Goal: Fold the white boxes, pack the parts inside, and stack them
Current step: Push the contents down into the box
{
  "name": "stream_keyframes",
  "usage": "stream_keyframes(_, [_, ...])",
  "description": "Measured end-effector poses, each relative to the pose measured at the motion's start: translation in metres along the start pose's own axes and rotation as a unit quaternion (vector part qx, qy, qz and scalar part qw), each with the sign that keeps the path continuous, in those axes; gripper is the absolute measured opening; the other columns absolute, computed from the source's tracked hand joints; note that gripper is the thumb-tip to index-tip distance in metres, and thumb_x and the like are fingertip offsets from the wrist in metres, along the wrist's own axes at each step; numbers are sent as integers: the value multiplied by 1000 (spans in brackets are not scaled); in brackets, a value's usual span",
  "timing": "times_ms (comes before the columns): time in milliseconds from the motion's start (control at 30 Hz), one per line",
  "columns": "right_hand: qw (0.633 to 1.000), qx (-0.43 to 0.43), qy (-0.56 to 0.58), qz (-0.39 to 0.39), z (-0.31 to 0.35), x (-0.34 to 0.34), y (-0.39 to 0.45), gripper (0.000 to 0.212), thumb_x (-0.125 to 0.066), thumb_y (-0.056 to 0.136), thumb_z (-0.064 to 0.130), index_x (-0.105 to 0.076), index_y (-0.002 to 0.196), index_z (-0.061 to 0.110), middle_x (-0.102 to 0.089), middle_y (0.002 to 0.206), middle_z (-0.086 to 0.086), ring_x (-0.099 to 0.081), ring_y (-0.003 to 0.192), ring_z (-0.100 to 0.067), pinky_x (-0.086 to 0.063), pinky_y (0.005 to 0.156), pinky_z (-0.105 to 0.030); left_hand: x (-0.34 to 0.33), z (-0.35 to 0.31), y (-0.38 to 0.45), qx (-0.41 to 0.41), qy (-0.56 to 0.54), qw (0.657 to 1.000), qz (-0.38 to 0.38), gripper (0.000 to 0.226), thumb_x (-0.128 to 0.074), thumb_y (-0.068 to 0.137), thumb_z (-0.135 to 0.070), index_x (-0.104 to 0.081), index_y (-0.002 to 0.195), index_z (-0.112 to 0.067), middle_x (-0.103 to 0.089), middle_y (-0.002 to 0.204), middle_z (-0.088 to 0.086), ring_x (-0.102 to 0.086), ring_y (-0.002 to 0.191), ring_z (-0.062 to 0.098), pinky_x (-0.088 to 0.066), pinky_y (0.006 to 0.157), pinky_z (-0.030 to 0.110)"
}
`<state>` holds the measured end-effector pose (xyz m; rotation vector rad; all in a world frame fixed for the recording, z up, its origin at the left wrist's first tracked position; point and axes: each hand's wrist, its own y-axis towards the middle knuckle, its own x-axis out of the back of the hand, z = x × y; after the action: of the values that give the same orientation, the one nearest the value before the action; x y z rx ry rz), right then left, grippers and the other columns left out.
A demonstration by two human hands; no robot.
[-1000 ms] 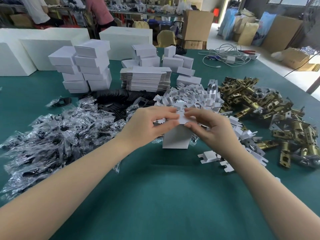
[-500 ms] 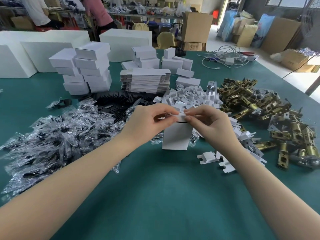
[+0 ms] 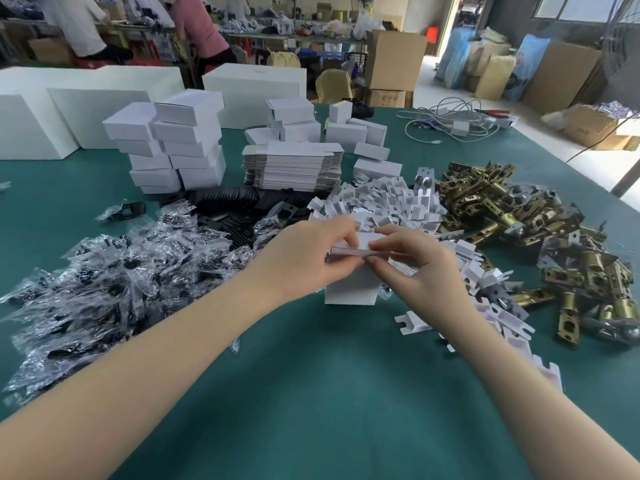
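Observation:
A small white box (image 3: pixel 349 291) stands upright on the green table (image 3: pixel 329 393) at the centre. My left hand (image 3: pixel 304 259) and my right hand (image 3: pixel 419 265) both pinch its top flap, which lies nearly level over the opening. What is inside the box is hidden. Behind it lies a heap of white card inserts (image 3: pixel 388 206). Brass latch parts (image 3: pixel 519 216) are piled to the right. Clear bags with dark parts (image 3: pixel 104 271) cover the left. A pile of flat box blanks (image 3: pixel 294 166) and two stacks of folded white boxes (image 3: pixel 173 147) stand further back.
Black plates (image 3: pixel 235 206) lie behind the bags. Large white cartons (image 3: pixel 83 109) line the far left edge. A cable bundle (image 3: pixel 450 123) lies at the back right. Loose inserts (image 3: pixel 415 320) trail along my right forearm. People work at benches in the background.
My fingers have pressed the box's top flap down over the opening; the flap edge now shows as a level strip between both hands. The box stays in place.

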<state>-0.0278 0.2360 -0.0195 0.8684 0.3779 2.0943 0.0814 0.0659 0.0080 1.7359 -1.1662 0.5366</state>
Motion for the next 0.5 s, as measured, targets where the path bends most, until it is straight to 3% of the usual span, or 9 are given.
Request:
stream_keyframes(67, [996,-53,65,-4,2,-8,-2,36,-70,88,6,-60,101,38,-65,106,21,-63,101,-2,-55,85,-22,2,-7,13,16,72,995,63,28,-65,89,-32,-55,114,-24,-67,112,0,-62,100,23,-47,79,36])
stream_keyframes(133, [995,-73,65,0,1,-17,-6,39,-64,92,9,-54,114,40,-60,110,29,-60,103,2,-53,85,-19,4,-12,26,34,114,982,145,41,-63,90,-31,-51,129,-22,-62,120,0,-57,107,19,-45,84,35])
stream_keyframes(200, [996,-82,41,-4,-2,-26,-14,42,-60,96,18,-46,131,38,-58,121,28,-57,111,2,-50,94,-21,9,-14,38,51,139,965,219,37,-63,91,-33,-55,124,-17,-63,114,1,-58,102,20,-46,81,35])
stream_keyframes(267, [996,-81,13,-35,-6,-30,-25,48,-56,97,31,-39,142,35,-55,132,15,-53,123,-3,-45,101,-25,20,-10,45,87,128,959,238,30,-65,90,-40,-55,108,-19,-61,99,-8,-58,88,12,-43,70,26])
stream_keyframes(333, [996,-61,-27,-53,-9,-29,-32,48,-51,97,40,-39,143,35,-54,134,17,-50,126,-1,-42,103,-22,42,3,50,152,29,967,203,22,-64,92,-41,-54,103,-25,-60,94,-16,-58,81,3,-42,66,18])
stream_keyframes(367, [996,-50,-44,-55,-10,-27,-34,45,-51,98,40,-41,141,37,-53,133,22,-50,126,1,-41,103,-18,58,10,50,200,-77,962,167,17,-65,93,-36,-58,103,-24,-65,95,-13,-64,84,7,-49,68,19])
stream_keyframes(433, [995,-25,-77,-66,-10,-25,-37,42,-55,95,33,-45,137,35,-51,129,29,-47,125,7,-37,101,-10,97,27,53,269,-330,904,35,18,-67,90,-26,-63,107,-21,-74,101,-3,-72,91,13,-58,70,23])
stream_keyframes(500, [989,13,-117,-85,-7,-29,-36,44,-58,91,22,-50,134,25,-52,125,22,-41,123,14,-31,102,-5,138,49,60,289,-469,824,-137,27,-69,86,-25,-61,110,-16,-76,97,0,-75,86,16,-59,68,27])
